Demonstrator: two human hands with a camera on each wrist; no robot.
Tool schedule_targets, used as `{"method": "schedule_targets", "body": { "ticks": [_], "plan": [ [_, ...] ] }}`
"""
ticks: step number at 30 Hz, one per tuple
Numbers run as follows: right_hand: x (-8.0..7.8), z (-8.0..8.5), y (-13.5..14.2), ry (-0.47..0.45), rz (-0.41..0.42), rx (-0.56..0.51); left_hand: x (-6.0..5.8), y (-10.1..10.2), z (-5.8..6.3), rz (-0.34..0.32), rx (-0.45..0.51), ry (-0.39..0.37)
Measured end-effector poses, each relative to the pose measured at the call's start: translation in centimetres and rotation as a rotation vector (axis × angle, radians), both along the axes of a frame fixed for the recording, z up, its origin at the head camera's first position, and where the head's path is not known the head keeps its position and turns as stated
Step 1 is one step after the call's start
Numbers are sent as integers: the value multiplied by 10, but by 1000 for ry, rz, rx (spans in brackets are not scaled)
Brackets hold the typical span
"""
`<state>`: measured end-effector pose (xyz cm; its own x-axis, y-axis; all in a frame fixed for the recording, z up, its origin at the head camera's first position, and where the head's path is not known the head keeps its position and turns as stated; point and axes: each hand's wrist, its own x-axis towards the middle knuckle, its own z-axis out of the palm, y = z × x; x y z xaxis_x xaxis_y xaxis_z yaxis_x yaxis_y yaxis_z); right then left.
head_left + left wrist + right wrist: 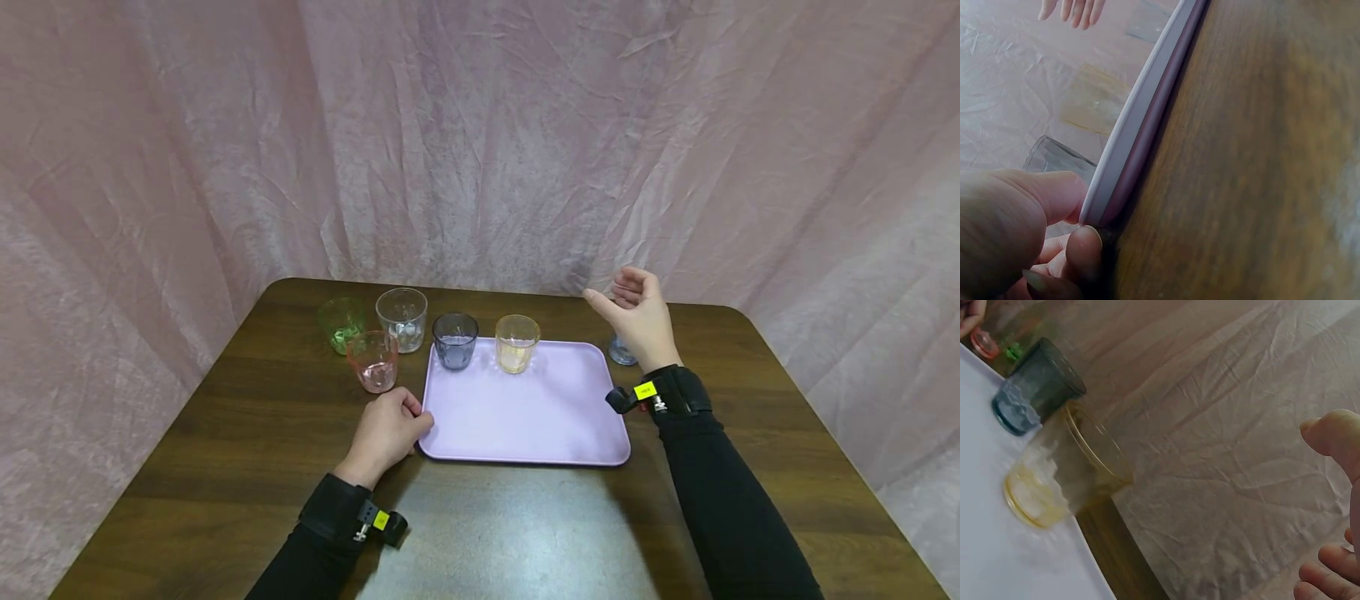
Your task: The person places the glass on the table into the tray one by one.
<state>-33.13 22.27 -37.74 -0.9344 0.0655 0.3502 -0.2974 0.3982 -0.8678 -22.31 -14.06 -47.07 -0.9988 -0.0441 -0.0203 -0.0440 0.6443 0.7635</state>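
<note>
At the front left corner of the lilac tray (525, 425), my left hand (386, 433) pinches the rim (1132, 119) between thumb and fingers. A grey glass (455, 342) and a yellow glass (517, 343) stand upright along the tray's back edge. My right hand (637, 321) is raised beyond the tray's right side, thumb and fingers apart. Partly hidden behind that hand is a pale bluish glass (622, 352). In the right wrist view nothing shows between the thumb (1332, 434) and the fingers.
Left of the tray stand a pink glass (373, 362), a green glass (342, 325) and a clear glass (402, 321), close together. They share the brown wooden table (247, 433). A pinkish curtain (480, 167) hangs right behind its back edge.
</note>
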Motion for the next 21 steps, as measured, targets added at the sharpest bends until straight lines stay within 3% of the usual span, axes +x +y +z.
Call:
{"method": "schedule_targets", "body": {
  "ticks": [9, 16, 21],
  "plan": [
    [17, 24, 8, -10, -34, -10, 0, 0, 1, 4, 1, -5],
    [-2, 4, 37, -37, -87, -9, 0, -1, 0, 3, 1, -15],
    [-1, -1, 46, -47, -119, -7, 0, 0, 0, 2, 4, -23]
  ]
}}
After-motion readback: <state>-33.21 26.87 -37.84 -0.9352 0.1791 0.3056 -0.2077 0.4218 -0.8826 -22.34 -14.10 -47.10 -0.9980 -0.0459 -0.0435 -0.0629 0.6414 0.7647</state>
